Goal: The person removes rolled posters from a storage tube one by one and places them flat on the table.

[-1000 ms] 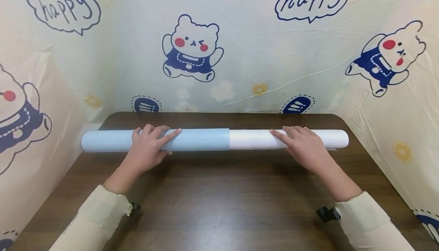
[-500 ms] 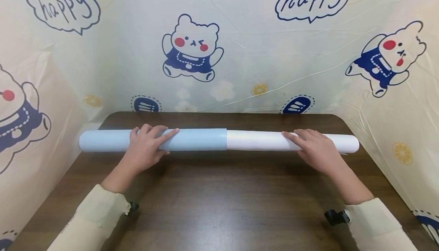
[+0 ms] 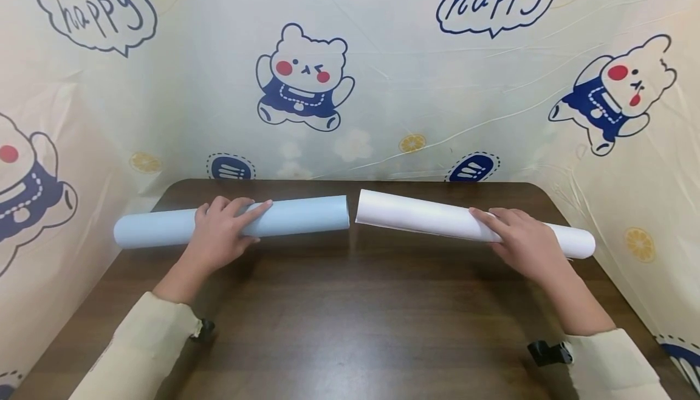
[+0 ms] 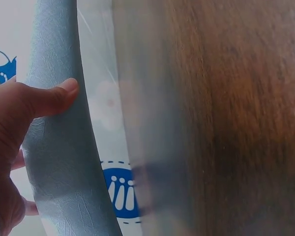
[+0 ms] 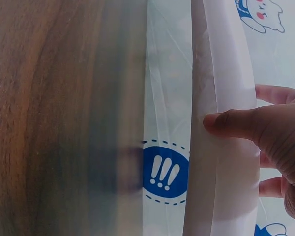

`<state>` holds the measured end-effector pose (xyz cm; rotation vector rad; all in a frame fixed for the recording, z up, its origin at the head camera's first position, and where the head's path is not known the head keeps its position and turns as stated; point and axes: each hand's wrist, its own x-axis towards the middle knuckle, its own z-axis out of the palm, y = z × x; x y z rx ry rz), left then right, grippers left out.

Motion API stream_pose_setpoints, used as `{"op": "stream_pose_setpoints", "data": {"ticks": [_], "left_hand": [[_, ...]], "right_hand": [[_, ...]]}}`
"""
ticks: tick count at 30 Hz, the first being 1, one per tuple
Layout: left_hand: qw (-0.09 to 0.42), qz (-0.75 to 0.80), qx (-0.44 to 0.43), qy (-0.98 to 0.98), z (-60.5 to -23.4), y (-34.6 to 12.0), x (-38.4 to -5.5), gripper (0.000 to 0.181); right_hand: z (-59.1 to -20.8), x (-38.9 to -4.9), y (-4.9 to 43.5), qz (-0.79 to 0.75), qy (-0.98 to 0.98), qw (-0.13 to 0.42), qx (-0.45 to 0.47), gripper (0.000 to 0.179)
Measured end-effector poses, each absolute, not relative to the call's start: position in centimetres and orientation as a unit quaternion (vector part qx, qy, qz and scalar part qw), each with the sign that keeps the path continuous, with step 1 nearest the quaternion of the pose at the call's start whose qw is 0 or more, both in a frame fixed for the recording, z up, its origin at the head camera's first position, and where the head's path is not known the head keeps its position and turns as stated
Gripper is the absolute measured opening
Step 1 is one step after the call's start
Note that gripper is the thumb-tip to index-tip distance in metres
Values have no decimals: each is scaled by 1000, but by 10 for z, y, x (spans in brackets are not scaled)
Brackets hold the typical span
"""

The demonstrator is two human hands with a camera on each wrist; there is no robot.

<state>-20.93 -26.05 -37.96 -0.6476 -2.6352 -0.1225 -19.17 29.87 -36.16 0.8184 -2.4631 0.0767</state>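
My left hand [image 3: 219, 233] grips a light blue roll [image 3: 298, 216] near its middle, thumb on the near side and fingers over the top. In the left wrist view its surface looks finely wrinkled under my thumb [image 4: 64, 96]. My right hand [image 3: 527, 242] holds a white roll [image 3: 415, 213], with a lengthwise sheet edge showing in the right wrist view beside the thumb [image 5: 231, 123]. A narrow gap parts the inner ends of the two rolls. Those inner ends are tilted up and away, the outer ends lower and closer. Whether either roll is hollow cannot be seen.
Beneath both rolls is a dark brown wooden table [image 3: 350, 327] with rounded far corners. A pale sheet [image 3: 394, 84] printed with bears and the word "happy" encloses the back and sides. A small black device [image 3: 549, 353] sits at the right cuff.
The white roll has slid out of the light blue roll's end to the right and come free. My left hand has shifted slightly left with the blue roll. Both rolls now slant.
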Motion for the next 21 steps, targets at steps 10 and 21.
{"op": "stream_pose_setpoints", "data": {"ticks": [10, 21], "left_hand": [[160, -19, -214, -964, -384, -260, -229, 88], [113, 1, -203, -973, -385, -253, -267, 88]], "right_hand": [[-359, -191, 301, 30, -915, 282, 287, 86], [-363, -189, 298, 41, -924, 258, 280, 85]]}}
